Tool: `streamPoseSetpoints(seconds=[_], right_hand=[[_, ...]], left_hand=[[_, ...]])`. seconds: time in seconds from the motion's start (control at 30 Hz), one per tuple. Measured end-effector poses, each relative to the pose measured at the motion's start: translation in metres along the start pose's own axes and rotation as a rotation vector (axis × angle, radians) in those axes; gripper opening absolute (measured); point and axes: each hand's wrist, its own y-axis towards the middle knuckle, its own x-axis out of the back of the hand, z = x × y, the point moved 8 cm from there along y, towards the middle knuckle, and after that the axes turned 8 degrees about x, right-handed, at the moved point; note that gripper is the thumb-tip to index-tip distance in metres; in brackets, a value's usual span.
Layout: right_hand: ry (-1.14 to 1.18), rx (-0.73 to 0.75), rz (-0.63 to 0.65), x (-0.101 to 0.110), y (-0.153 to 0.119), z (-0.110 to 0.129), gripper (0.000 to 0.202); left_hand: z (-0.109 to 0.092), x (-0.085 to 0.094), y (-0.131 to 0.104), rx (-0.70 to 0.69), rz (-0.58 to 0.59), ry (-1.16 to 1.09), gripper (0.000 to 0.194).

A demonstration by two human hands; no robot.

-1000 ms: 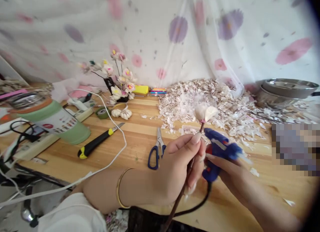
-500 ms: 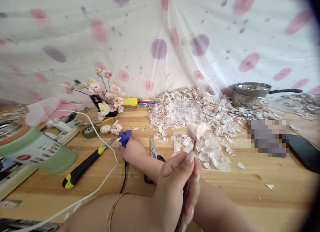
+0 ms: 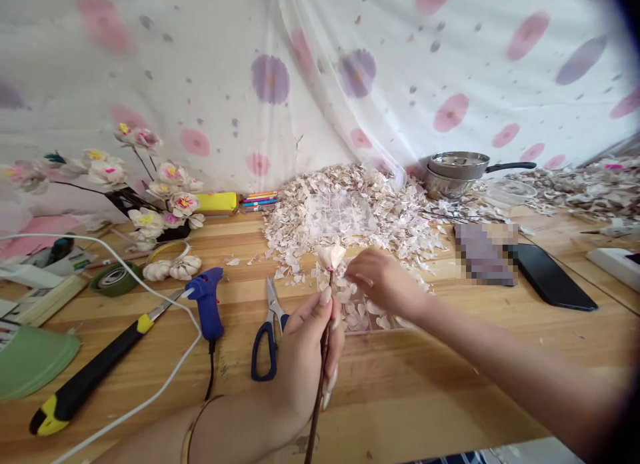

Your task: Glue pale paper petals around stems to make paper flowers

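Observation:
My left hand (image 3: 310,347) is closed around a thin brown stem (image 3: 320,384), which it holds nearly upright. At the stem's top sits a small flower (image 3: 331,256) of whitish petals with a pinkish base. Just right of the flower, my right hand (image 3: 385,281) hovers over a clear tray (image 3: 395,327) of loose pale petals (image 3: 357,311). Its fingers are loosely bent, slightly blurred, and nothing shows in them. Left of my left hand lie scissors (image 3: 265,351) with dark blue handles and a blue glue gun (image 3: 206,304).
A black-and-yellow utility knife (image 3: 95,367) and a white cable (image 3: 170,377) lie at left. Behind stand finished flowers (image 3: 170,174) and a big petal heap (image 3: 285,231). A metal pan (image 3: 457,164) and a black phone (image 3: 550,277) are at right.
My right hand has let go of the glue gun and crossed to the right, over the petal tray. My left hand still holds the stem. The view has turned to the right.

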Motion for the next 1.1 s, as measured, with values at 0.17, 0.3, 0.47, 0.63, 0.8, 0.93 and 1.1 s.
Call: streamPoseSetpoints(seconds=[0.17, 0.3, 0.47, 0.63, 0.8, 0.93, 1.1], right_hand=[[0.022, 0.047, 0.14, 0.019, -0.007, -0.072, 0.027], [0.077, 0.097, 0.249, 0.003, 0.0, -0.079, 0.021], [0.165, 0.084, 0.255, 0.009, 0.003, -0.075, 0.016], [0.294, 0.01, 0.259, 0.023, -0.005, -0.073, 0.015], [0.574, -0.404, 0.26, 0.018, -0.019, -0.077, 0.015], [1.096, -0.638, 0.233, 0.004, -0.029, -0.055, 0.012], [1.455, -0.732, 0.393, -0.015, -0.037, -0.017, 0.011]], left_hand=[[0.001, 0.008, 0.016, -0.007, -0.047, 0.028, 0.037], [0.007, 0.012, 0.023, 0.038, -0.075, 0.069, 0.039], [0.011, 0.012, 0.025, 0.066, -0.077, 0.093, 0.043], [0.007, 0.01, 0.025, 0.06, -0.058, 0.09, 0.043], [0.011, 0.012, 0.027, 0.099, -0.032, 0.111, 0.039], [0.009, 0.011, 0.029, 0.094, -0.043, 0.158, 0.039], [0.009, 0.012, 0.031, 0.098, -0.079, 0.193, 0.041]])
